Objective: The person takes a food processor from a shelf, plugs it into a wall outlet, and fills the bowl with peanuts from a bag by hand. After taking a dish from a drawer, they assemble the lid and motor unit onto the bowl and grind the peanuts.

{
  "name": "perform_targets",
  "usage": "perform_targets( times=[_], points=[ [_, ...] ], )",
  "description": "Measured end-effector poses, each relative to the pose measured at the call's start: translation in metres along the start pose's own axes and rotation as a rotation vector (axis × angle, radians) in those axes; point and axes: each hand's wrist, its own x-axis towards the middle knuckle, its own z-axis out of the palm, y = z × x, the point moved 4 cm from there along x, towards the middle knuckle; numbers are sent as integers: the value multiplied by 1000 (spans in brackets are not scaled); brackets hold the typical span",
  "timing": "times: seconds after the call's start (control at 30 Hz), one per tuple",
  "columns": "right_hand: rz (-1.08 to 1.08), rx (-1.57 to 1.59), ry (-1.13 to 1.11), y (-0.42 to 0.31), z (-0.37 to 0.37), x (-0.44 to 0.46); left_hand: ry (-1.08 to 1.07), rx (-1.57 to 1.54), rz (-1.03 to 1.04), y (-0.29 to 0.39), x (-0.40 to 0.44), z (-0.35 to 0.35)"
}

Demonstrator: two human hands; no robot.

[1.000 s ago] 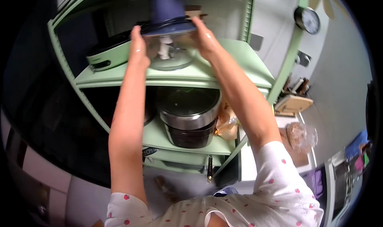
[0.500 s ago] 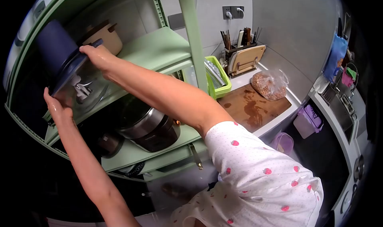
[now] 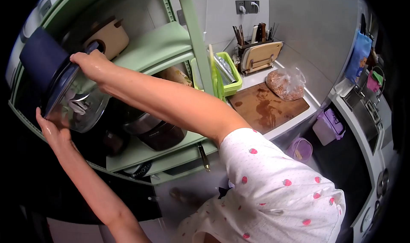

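Observation:
On the left, a dark blue pot is tilted on its side at the green shelf, a glass lid facing me at its mouth. My right hand is closed around the pot's upper side, by its looped handle. Lower down, my left hand grips the opposite edge, its thumb towards the lid. Just behind my right hand, a cream pot with brown handles stands on the shelf.
The green shelf holds a dark cooker lower down. A knife-like handle juts from its lower edge. At right are a green basket, a wet cutting board, a bag of peanut-like pieces and a knife rack.
The blue pot and both hands have moved left and slightly down in view. More of the glass lid and the cream pot shows. The whole view has shifted a little.

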Motion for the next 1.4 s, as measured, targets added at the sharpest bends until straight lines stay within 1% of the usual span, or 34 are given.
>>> perform_targets(
  times=[0.07,0.13,0.17,0.23,0.33,0.4,0.47,0.5,0.53,0.6,0.63,0.67,0.8,0.87,0.93,1.0,1.03,1.07,1.1,1.13,1.17,1.2,1.27,1.4],
  points=[
    [34,21,-8,4,0,-14,3,-7,18,3,-20,-5],
    [1,83,-53,8,1,-28,18,-14,43,7,-39,-15],
    [18,94,-72,12,1,-36,11,-9,54,7,-49,-21],
    [-99,230,-60,11,-1,-60,12,20,72,10,-68,-36],
    [44,197,-143,14,-10,-97,90,20,92,10,-123,-41],
    [68,243,-212,8,-21,-128,102,12,105,7,-160,-39],
    [124,206,-190,9,-35,-156,171,-10,134,2,-194,-43],
    [91,254,-225,8,-41,-169,169,-14,114,-3,-209,-47],
    [110,257,-232,11,-50,-183,188,-8,111,-8,-226,-49],
    [200,183,-190,16,-68,-209,271,-10,108,-20,-259,-50],
    [270,146,-191,10,-80,-226,259,-30,116,-28,-273,-51],
    [281,145,-195,12,-89,-239,219,-47,83,-37,-289,-45],
    [358,190,-135,29,-136,-281,299,-15,-49,-75,-344,-31],
    [329,257,-141,18,-159,-302,209,-36,-81,-99,-362,-26],
    [297,233,-42,22,-187,-321,152,-28,-123,-122,-379,-12],
    [262,205,52,22,-214,-335,105,-51,-215,-154,-386,-13],
    [265,191,60,18,-228,-342,106,-73,-255,-167,-392,-5],
    [271,172,61,17,-241,-349,53,-104,-290,-183,-395,-4],
    [298,179,120,28,-257,-357,54,-83,-304,-191,-404,7],
    [193,145,194,27,-270,-363,49,-58,-322,-199,-412,19],
    [248,160,243,29,-284,-372,-52,-73,-314,-219,-411,16],
    [301,173,288,27,-298,-380,-114,-79,-352,-235,-415,20],
    [224,117,351,24,-325,-392,-172,-93,-438,-265,-425,29],
    [173,148,466,21,-380,-405,-307,-108,-508,-315,-444,59]
  ],
)
